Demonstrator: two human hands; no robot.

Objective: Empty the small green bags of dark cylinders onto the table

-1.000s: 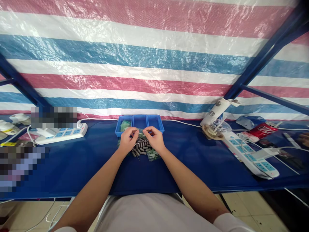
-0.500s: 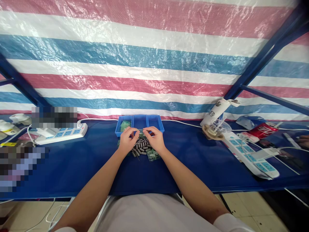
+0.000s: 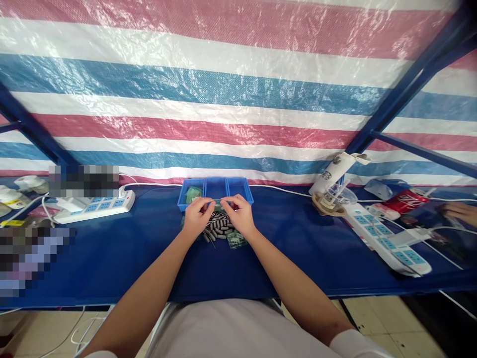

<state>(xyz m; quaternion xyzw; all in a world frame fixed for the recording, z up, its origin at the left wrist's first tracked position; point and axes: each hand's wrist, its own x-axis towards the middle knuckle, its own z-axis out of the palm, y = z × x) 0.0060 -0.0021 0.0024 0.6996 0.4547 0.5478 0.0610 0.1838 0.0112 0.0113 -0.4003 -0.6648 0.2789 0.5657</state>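
Observation:
Over the middle of the blue table, my left hand (image 3: 197,215) and my right hand (image 3: 238,213) face each other with thumbs and index fingers pinched. Between them stretches a small clear, greenish plastic bag (image 3: 218,202), gripped at each side; its contents are not clear. Beneath lies a pile of short grey cylinders (image 3: 219,226), partly covered by my fingers. To the right of that pile rests a green-tinted packet (image 3: 236,239) with small pieces showing through. Just behind my hands stands a blue three-part tray (image 3: 216,189), with a green plastic bag (image 3: 193,194) in its left compartment.
White power strips stand left (image 3: 100,205) and right (image 3: 391,243), with cables along the back. At right are a paper cup (image 3: 331,174), a brown holder (image 3: 324,206), a red can (image 3: 408,201) and another person's hand (image 3: 462,213). A striped sheet (image 3: 223,129) hangs behind.
My hands and the small bag stay almost in the same place. At the far right, the other person's hand has come further into view.

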